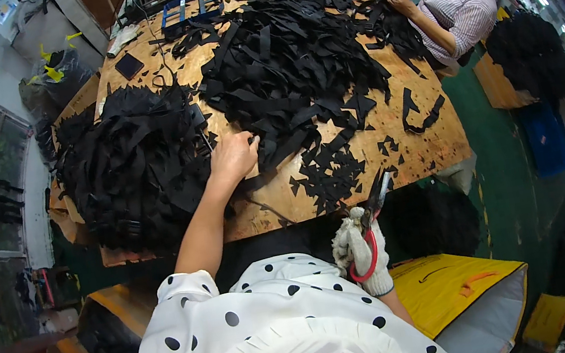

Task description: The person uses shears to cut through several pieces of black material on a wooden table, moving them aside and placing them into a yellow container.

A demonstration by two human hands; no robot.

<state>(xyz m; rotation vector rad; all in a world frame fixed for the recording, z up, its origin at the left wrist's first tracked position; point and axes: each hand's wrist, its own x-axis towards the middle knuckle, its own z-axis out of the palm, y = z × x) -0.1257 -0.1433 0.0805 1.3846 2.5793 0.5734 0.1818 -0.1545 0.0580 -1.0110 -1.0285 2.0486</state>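
Observation:
My bare left hand reaches over the wooden table to the near edge of a large heap of black webbing straps. Its fingers are curled in at the straps; whether a strap is between them is hidden. My right hand, in a white knitted glove, is closed round scissors with red handles. Their blades point up and away, over the table's front edge. Small black triangular offcuts lie scattered beyond the scissors. A second black strap pile, with buckles in it, sits left of my left forearm.
Across the wooden table, a person at the far right holds red-handled scissors. A blue tray and a dark phone lie at the back left. A yellow bag stands by my right side, a cardboard box by my left.

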